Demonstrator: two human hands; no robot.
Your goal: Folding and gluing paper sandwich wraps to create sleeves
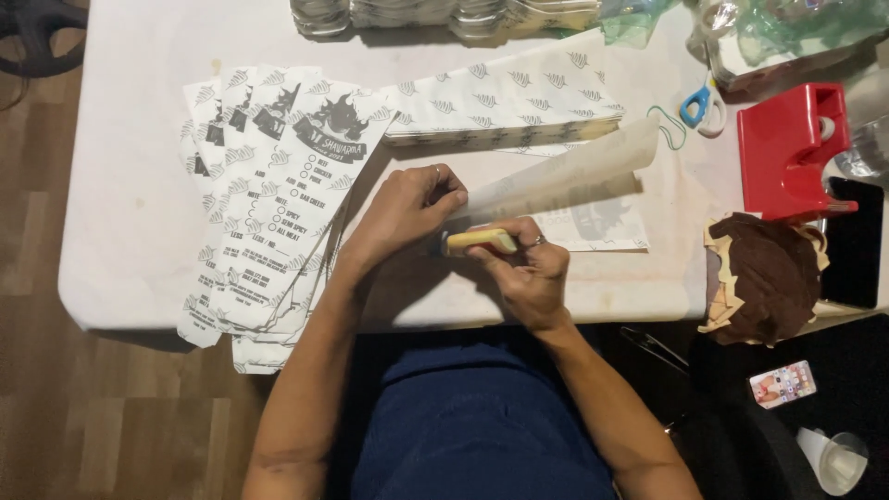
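At centre frame, the left hand (407, 208) presses its fingers flat on a folded paper sheet (556, 181) lying on the white table (120, 231). The right hand (523, 268), just below, is closed around a yellow glue stick (477, 243) whose tip meets the sheet's edge. Printed paper bags (278, 204) fan out at left; a stack of blank bags (505, 102) lies above.

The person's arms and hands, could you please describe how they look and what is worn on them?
Both forearms are bare, with no sleeves, gloves or watch in view. The left hand wears a thin ring on one finger, and the right hand wears a ring too. A dark blue garment covers the torso below them.
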